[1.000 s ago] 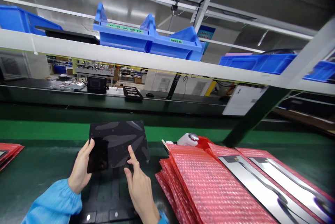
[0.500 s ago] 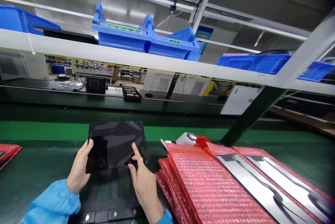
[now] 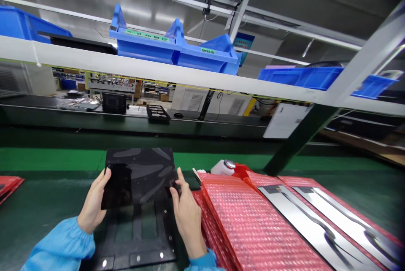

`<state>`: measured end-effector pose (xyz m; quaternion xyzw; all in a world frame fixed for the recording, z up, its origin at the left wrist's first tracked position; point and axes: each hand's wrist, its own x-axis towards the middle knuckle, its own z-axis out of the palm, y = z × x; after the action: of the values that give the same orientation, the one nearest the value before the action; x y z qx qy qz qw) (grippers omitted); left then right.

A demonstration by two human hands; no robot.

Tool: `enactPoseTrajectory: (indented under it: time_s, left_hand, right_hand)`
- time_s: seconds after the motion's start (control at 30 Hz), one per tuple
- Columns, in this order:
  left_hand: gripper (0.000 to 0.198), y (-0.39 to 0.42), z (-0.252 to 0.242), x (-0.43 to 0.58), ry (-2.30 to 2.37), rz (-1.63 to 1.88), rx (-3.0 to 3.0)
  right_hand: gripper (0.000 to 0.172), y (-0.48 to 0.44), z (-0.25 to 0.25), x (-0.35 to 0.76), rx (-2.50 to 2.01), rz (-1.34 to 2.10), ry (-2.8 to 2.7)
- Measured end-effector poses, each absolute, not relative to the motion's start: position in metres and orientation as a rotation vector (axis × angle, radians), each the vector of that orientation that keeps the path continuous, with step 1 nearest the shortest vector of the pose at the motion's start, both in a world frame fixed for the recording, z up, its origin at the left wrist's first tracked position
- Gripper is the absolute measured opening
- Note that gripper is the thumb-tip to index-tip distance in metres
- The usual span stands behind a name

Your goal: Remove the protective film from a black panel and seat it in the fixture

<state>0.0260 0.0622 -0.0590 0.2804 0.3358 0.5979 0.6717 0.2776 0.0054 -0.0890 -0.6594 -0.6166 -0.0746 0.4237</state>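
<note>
"Black and glossy, the panel (image 3: 142, 174) is spanning the space between two sets of fingers! What's the left hand (image 3: 93, 199) doing?"

"It's gripping the left edge: thumb lying on the front, other fingers going behind, out of sight. That's leaving most of the shiny face uncovered, probably the reason for an edge hold."

"And the right hand (image 3: 186, 212)?"

"It's meeting the lower right corner, index finger pointing up and standing slightly apart from the thumb, the others curling. Whether they're pinching the corner, I can't tell."

"Something's lying below those fingers!"

"Yes, a black frame (image 3: 150, 249), resting on the bench (image 3: 38, 207), with the panel overlapping its far end from our viewpoint."

"And right of the right fingers?"

"Red bubble pouches (image 3: 234, 212) are sitting just beside them, presumably for easy reach. Farther right, silver sheets (image 3: 300, 220) are lying on more red wrap, perhaps for cushioning. Beyond the fingertips, a white bottle (image 3: 221, 167) is peeking over the pile."
</note>
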Motion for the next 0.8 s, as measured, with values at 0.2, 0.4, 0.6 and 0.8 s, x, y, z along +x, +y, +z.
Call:
enactPoseTrajectory:
  time_s: [0.2, 0.4, 0.6, 0.8]
  left_hand:
    - [0.047, 0.061, -0.057, 0.026, 0.767, 1.329, 0.626]
    - [0.045, 0.059, -0.054, 0.026, 0.729, 1.339, 0.642]
    - [0.045, 0.058, -0.054, 0.026, 0.749, 1.308, 0.653]
    - [0.047, 0.056, -0.052, 0.026, 0.787, 1.307, 0.655]
  right_hand:
    - [0.051, 0.006, -0.088, 0.271, -1.351, -0.398, -1.76]
    - [0.06, 0.006, -0.088, 0.259, -1.29, -0.359, -1.997]
    - [0.055, 0.012, -0.086, 0.277, -1.444, -0.422, -1.72]
    - [0.056, 0.012, -0.084, 0.284, -1.516, -0.439, -1.632]
